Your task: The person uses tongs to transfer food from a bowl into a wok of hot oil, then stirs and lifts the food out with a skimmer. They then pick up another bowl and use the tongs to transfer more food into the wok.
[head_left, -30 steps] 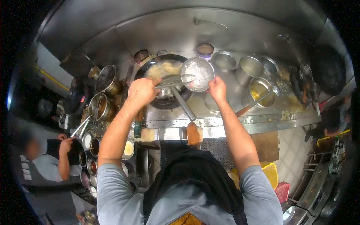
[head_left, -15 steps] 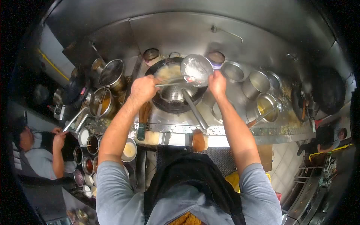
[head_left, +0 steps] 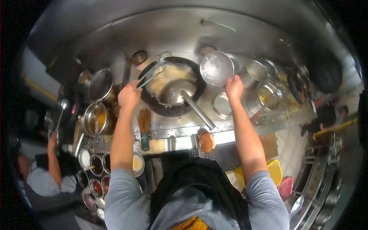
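Observation:
My left hand (head_left: 129, 94) is closed around metal tongs (head_left: 147, 79), whose tips reach over the left side of a black wok (head_left: 147, 101). In the wok, pale food (head_left: 172, 74) sits in bubbling oil. A perforated metal strainer (head_left: 172, 92) rests in the near part of the wok, and its thick handle (head_left: 199, 111) points toward me over the stove edge. With my right hand (head_left: 234, 89) I grip the rim of a metal bowl (head_left: 217, 68), held tilted to the right of the wok. White residue coats the bowl's inside.
A bamboo brush (head_left: 144, 126) and a brown cloth (head_left: 206, 140) lie along the stove's front edge. Metal pots (head_left: 257, 73) stand on the right, a pot with yellow liquid (head_left: 96, 119) on the left. Beyond the seasoning containers (head_left: 97, 165), a co-worker (head_left: 50, 176) holds a ladle (head_left: 63, 105).
My hands have moved apart: the tongs left the bowl and swung left over the wok, while the bowl went right, off the wok. The white contents have mostly left the bowl.

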Motion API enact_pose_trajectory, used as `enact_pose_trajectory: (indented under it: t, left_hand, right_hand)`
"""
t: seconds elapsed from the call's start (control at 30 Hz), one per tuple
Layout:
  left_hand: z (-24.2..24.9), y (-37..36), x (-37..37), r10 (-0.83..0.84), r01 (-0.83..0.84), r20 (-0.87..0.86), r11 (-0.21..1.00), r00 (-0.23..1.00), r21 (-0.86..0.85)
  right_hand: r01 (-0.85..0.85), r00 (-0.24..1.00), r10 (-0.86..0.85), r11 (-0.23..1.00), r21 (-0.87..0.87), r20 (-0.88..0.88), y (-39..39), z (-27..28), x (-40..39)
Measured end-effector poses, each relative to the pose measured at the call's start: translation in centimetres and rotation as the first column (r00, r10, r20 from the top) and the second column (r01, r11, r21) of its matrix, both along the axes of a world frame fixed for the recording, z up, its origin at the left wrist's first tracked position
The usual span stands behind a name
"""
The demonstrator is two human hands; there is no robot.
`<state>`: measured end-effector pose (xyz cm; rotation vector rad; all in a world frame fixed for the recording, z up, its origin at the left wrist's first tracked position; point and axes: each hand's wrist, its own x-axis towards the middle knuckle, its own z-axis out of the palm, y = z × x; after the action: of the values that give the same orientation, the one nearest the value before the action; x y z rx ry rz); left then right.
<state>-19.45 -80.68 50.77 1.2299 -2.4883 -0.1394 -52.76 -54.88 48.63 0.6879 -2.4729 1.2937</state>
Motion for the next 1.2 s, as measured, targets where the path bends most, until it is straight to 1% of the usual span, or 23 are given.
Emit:
enact_pose_trajectory:
  t: [0.07, 0.1, 0.13, 0.17, 0.23, 0.3, 0.43, 0.5, 0.6, 0.67, 0.7, 0.73, 0.8, 0.83, 0.87, 0.9, 0.93, 0.97, 1.0, 1.03, 1.1, 1.17, 1.2]
  left_hand:
    - [1.4, 2.9, 0.4, -0.102, 0.086, -0.155, 0.991, 0.983, -0.104]
    - [1.8, 4.7, 0.4, -0.183, 0.169, -0.280, 0.983, 0.942, -0.074]
    - [2.2, 6.9, -0.3, -0.221, 0.229, -0.324, 0.973, 0.920, -0.014]
    - [1.6, 8.6, -0.9, -0.364, 0.351, -0.340, 0.931, 0.867, -0.102]
    - [2.9, 16.5, -3.2, -0.360, 0.481, -0.439, 0.853, 0.823, 0.202]
    - [0.8, 23.7, -4.5, -0.358, 0.603, -0.543, 0.701, 0.760, 0.382]
    - [-5.0, 36.4, -6.4, -0.433, 0.755, -0.618, 0.355, 0.656, 0.552]
    - [-4.8, 42.2, -6.2, -0.522, 0.741, -0.550, 0.284, 0.652, 0.609]
    - [-5.9, 46.7, -6.5, -0.614, 0.748, -0.524, 0.173, 0.591, 0.640]
    - [-6.0, 49.4, -6.1, -0.624, 0.728, -0.525, 0.104, 0.579, 0.678]
    - [-6.2, 50.5, -5.9, -0.623, 0.727, -0.523, 0.109, 0.582, 0.678]
    - [-6.6, 51.4, -5.6, -0.620, 0.708, -0.522, 0.079, 0.586, 0.701]
    - [-8.4, 52.2, -5.0, -0.587, 0.653, -0.509, 0.045, 0.630, 0.756]
    - [-8.8, 53.0, -4.3, -0.550, 0.651, -0.522, 0.054, 0.652, 0.757]
    - [-8.1, 53.8, -3.1, -0.523, 0.576, -0.436, 0.135, 0.733, 0.807]
    - [-7.4, 54.0, -2.5, -0.565, 0.597, -0.421, 0.163, 0.709, 0.786]
    - [-6.1, 54.6, -1.6, -0.510, 0.594, -0.436, 0.196, 0.741, 0.780]
    - [-8.2, 53.7, -1.2, -0.500, 0.574, -0.419, 0.205, 0.758, 0.793]
    - [-5.8, 54.4, -0.1, -0.392, 0.584, -0.498, 0.138, 0.774, 0.800]
    - [-7.5, 53.5, 0.6, -0.338, 0.609, -0.531, 0.186, 0.777, 0.772]
    - [-5.9, 52.8, 1.8, -0.083, 0.692, -0.688, 0.043, 0.721, 0.720]
    - [-6.7, 50.9, 2.8, 0.153, 0.709, -0.713, 0.093, 0.684, 0.700]
    - [-7.1, 50.7, 3.5, 0.175, 0.712, -0.723, 0.128, 0.669, 0.690]
  right_hand:
    - [0.010, 0.992, -0.003, 0.998, -0.056, 0.129, 3.9, -1.9, -1.3]
    - [-0.053, 0.943, 0.202, 0.875, -0.482, 0.263, 5.8, -5.8, -3.3]
    - [0.013, 0.961, 0.089, 0.932, -0.362, 0.264, 9.0, -0.2, 1.9]
    - [0.042, 0.983, 0.008, 0.963, -0.268, 0.184, 11.5, -3.1, 1.2]
    - [0.134, 0.970, -0.036, 0.902, -0.409, 0.239, 17.1, -5.8, 2.4]
    - [0.306, 0.822, 0.064, 0.788, -0.535, 0.566, 26.1, -0.2, 9.5]
    - [0.569, 0.770, -0.207, 0.650, -0.504, 0.603, 45.1, -5.2, 18.9]
    - [0.755, 0.641, -0.373, 0.460, -0.467, 0.670, 55.3, -6.9, 25.5]
    - [0.910, 0.372, -0.724, 0.162, -0.381, 0.581, 69.4, -10.5, 36.1]
    - [0.995, 0.056, -0.924, 0.020, -0.099, 0.378, 79.2, -13.2, 43.0]
    - [0.993, -0.112, -0.931, -0.117, 0.008, 0.347, 81.9, -12.3, 45.2]
    - [0.950, -0.271, -0.959, -0.254, 0.180, 0.082, 86.3, -14.3, 46.8]
    - [0.899, -0.367, -0.926, -0.379, 0.222, -0.091, 92.7, -18.1, 49.3]
    - [0.784, -0.339, -0.935, -0.344, 0.517, -0.109, 99.9, -24.9, 51.4]
    - [0.258, 0.117, -0.905, -0.371, 0.892, -0.410, 103.7, -29.5, 52.2]
    - [0.115, -0.010, -0.972, -0.234, 0.965, -0.235, 101.1, -26.2, 49.5]
    - [0.327, 0.169, -0.969, -0.116, 0.938, -0.179, 103.2, -28.0, 49.4]
    - [0.593, -0.016, -1.000, -0.011, 0.805, -0.002, 100.4, -26.6, 46.8]
    - [0.881, -0.116, -0.968, 0.004, 0.474, 0.223, 97.6, -25.0, 44.0]
    - [0.988, -0.138, -0.921, -0.103, 0.114, 0.364, 94.2, -22.8, 40.9]
    - [0.892, 0.315, -0.773, 0.043, -0.450, 0.550, 82.5, -18.7, 33.8]
    - [0.690, 0.717, -0.554, 0.651, -0.318, 0.423, 69.6, -17.4, 28.5]
    - [0.602, 0.790, -0.497, 0.737, -0.306, 0.358, 62.8, -18.5, 27.3]
